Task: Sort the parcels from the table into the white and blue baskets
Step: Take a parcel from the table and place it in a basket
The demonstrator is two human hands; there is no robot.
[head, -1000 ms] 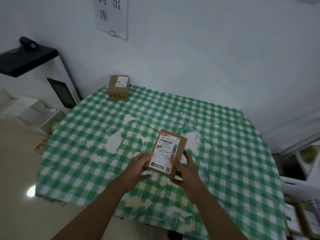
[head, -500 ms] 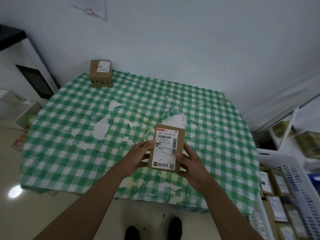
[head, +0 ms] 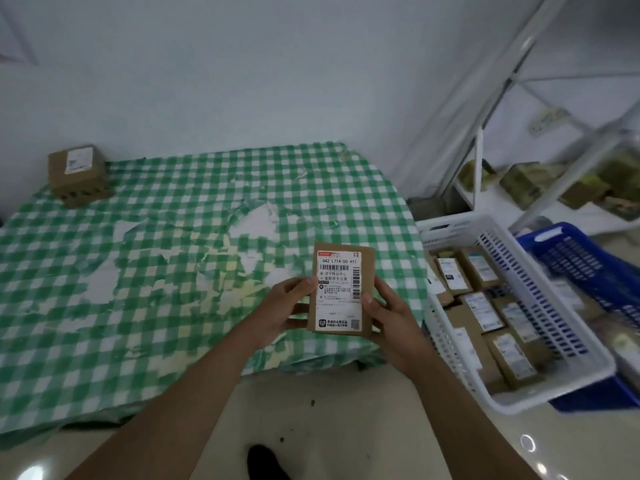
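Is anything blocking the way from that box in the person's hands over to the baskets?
Nothing visible does. The parcel, held by the left hand and right hand, sits just left of the open-topped white basket; the blue basket lies beyond it.

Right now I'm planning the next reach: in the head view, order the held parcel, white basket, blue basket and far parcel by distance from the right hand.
1. Held parcel, gripped in the right hand.
2. White basket, just to its right.
3. Blue basket, beyond the white one.
4. Far parcel, back-left table corner.
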